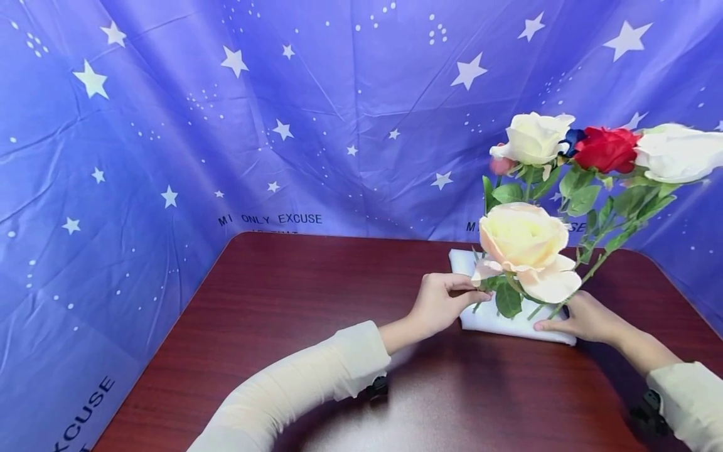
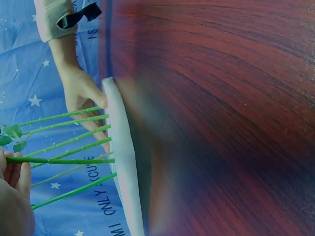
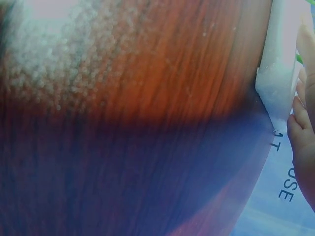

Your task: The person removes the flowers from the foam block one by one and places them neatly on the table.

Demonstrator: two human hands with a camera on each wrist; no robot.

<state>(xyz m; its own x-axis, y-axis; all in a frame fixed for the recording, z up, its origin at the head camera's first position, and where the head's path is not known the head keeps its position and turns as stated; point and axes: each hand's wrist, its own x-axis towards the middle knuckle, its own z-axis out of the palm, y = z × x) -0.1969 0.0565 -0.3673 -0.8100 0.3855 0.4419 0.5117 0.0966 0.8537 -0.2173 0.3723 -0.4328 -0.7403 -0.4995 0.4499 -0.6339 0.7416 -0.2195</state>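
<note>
A cream-peach rose point(image 1: 525, 238) stands nearest in the head view, above a white foam block point(image 1: 486, 320). Its bloom partly covers the fingertips of my left hand point(image 1: 437, 304). In the left wrist view, that hand's thumb and fingers pinch a thick green stem point(image 2: 64, 161), whose lower end meets the block's top. My right hand point(image 1: 593, 317) rests on the block's right end, thumb toward the front, other fingers partly hidden behind stems. Several stems stand in the block, topped by a white rose point(image 1: 536, 138), a red rose point(image 1: 607, 149) and another white rose point(image 1: 678, 154).
The block lies on a dark red wooden table point(image 1: 316, 282). A blue curtain point(image 1: 350, 113) with white stars hangs behind and at the sides. A dark blue flower point(image 1: 573, 142) and a pink bloom point(image 1: 501, 164) show partly behind the roses. Black straps sit at both sleeves.
</note>
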